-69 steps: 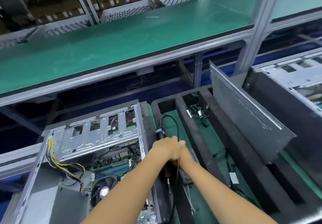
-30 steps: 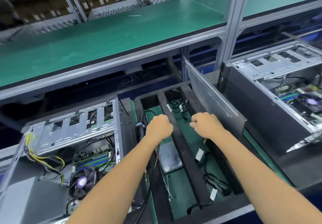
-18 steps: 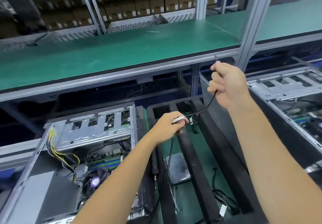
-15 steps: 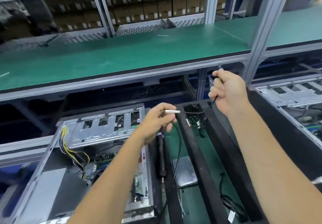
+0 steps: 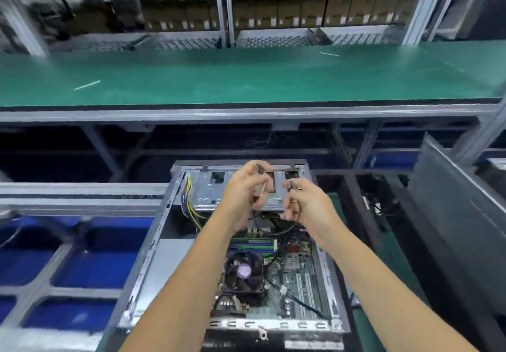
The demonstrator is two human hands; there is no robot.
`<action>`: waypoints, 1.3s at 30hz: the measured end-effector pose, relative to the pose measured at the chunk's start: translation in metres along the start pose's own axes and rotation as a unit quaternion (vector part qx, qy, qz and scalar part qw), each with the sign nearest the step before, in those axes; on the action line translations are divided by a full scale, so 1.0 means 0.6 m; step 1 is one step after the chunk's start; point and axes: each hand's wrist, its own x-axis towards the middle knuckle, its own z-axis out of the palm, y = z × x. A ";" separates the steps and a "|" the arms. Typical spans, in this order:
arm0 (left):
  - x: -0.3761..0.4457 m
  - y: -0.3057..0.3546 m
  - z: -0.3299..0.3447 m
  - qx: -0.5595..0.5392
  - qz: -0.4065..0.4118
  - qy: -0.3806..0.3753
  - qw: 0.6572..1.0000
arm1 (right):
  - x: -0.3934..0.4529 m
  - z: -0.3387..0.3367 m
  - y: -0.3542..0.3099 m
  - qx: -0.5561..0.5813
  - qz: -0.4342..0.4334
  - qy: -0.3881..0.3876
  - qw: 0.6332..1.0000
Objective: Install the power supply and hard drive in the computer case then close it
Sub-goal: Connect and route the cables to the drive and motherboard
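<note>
Head view: left hand [image 5: 246,195] and right hand [image 5: 306,205] each pinch an end of a thin black cable [image 5: 273,230] at twelve o'clock over the open grey metal computer case [image 5: 153,247], likely readying it for plugging in.

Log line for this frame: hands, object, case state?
left hand: holds cable | right hand: holds cable | computer case: open, hands above

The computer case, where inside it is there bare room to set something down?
Inside the computer case, the bare grey floor at its left, between the left wall and the fan, is free. The motherboard side is crowded with cables, and both hands hold a black cable above the drive cage.
</note>
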 end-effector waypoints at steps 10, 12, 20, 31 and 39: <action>-0.022 -0.069 -0.081 0.059 -0.116 -0.110 0.985 | 0.002 0.039 0.074 -0.148 -0.034 0.047 0.987; -0.022 -0.082 -0.070 0.087 -0.133 -0.131 0.979 | -0.002 0.026 0.075 -0.198 -0.052 0.059 0.977; -0.018 -0.111 -0.076 0.167 -0.182 -0.071 0.966 | -0.017 -0.001 0.073 -0.343 -0.098 0.085 0.930; -0.014 -0.111 -0.073 0.160 -0.338 -0.109 0.921 | -0.011 -0.017 0.083 -0.261 -0.137 0.200 0.934; -0.013 -0.139 -0.071 0.639 -0.084 -0.070 0.761 | -0.004 -0.021 0.091 -0.289 -0.130 0.145 0.937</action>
